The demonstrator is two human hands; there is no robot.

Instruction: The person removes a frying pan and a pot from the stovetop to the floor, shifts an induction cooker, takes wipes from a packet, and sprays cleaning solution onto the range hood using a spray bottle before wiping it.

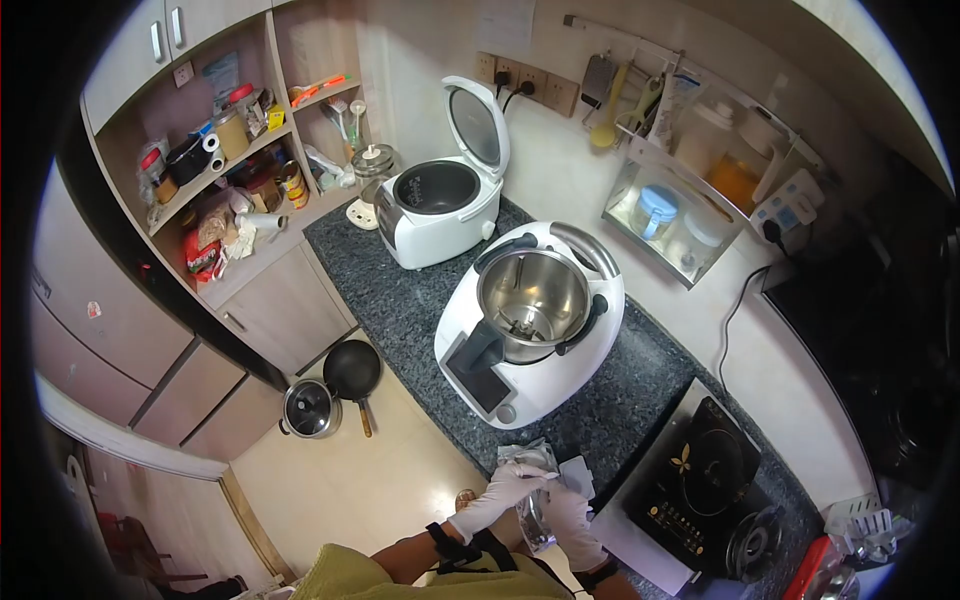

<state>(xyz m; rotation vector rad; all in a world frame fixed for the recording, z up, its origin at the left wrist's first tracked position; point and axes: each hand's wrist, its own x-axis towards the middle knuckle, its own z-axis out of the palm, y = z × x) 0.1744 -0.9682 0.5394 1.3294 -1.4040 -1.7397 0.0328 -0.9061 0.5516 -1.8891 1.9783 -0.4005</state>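
Observation:
My left hand (508,487), in a white glove, pinches a crinkled clear plastic bag (537,527) at the counter's front edge. On the bag's other side my right hand (570,512), gloved too, has its fingers curled against it close to the left fingertips. The bag's contents are too small to make out. A pale flat piece (577,477) lies beside the right hand. Just beyond the hands stands a white cooking machine (540,400) with a steel mixing bowl (533,295), lidless, its blades showing at the bottom.
A white rice cooker (430,235) stands with its lid up at the back left. To the right is a black induction cooktop (690,490). A wall rack (665,250) holds jars. A frying pan (352,371) and a lidded pot (311,408) sit on the floor.

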